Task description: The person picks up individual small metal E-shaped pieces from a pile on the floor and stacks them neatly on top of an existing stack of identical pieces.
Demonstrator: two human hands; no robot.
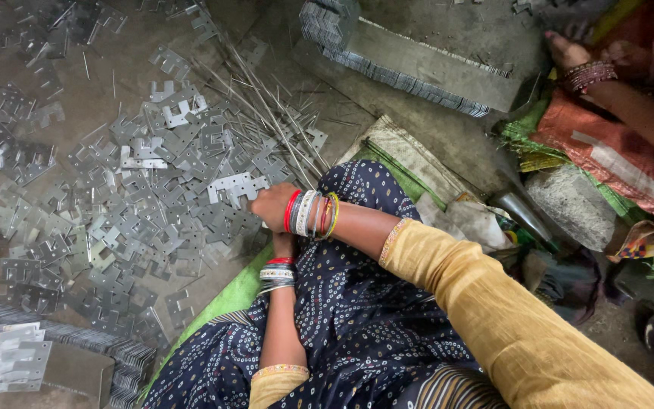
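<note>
Both hands met at frame centre, the right hand (pixel 272 206) over the left hand (pixel 284 244), fingers hidden, beside scattered metal plates (pixel 153 189).

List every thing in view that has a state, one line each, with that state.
Right hand: closed, at the edge of the plate pile.
Left hand: mostly hidden under the right wrist; grip cannot be told.
Metal plates: loose, scattered flat on the floor.
Thin rods: lying loose across the plates.
Stacked plates: packed on edge in a long row.
Another person's hand: resting near the cloth.
</note>
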